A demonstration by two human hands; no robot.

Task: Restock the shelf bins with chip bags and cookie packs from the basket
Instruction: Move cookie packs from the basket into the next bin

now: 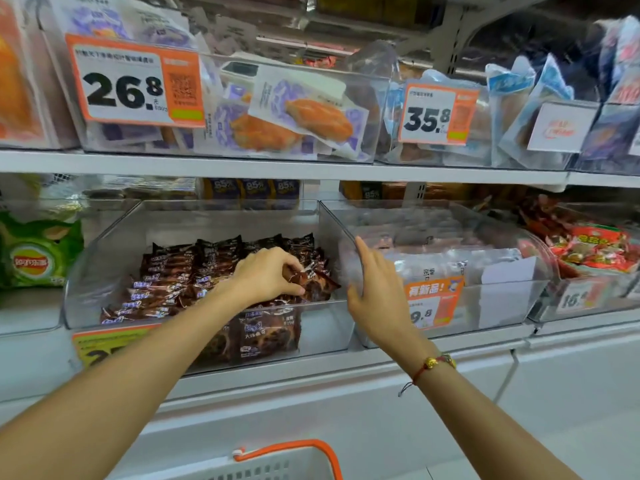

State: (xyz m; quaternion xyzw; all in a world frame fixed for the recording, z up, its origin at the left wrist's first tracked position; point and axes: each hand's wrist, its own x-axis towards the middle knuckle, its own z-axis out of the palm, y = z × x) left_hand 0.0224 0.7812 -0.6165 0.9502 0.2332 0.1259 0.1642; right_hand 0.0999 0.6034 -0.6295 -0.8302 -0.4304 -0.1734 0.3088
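Restocking the brown cookie packs
The left hand (266, 275) is pinching a cookie pack (313, 284) inside the clear bin (207, 220); the right hand (377, 289) is resting open-fingered on the bin's side wall

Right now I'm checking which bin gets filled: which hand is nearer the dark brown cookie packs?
Left. The left hand pinches one of the dark brown cookie packs inside their bin; the right hand rests on the neighbouring bin's clear wall.
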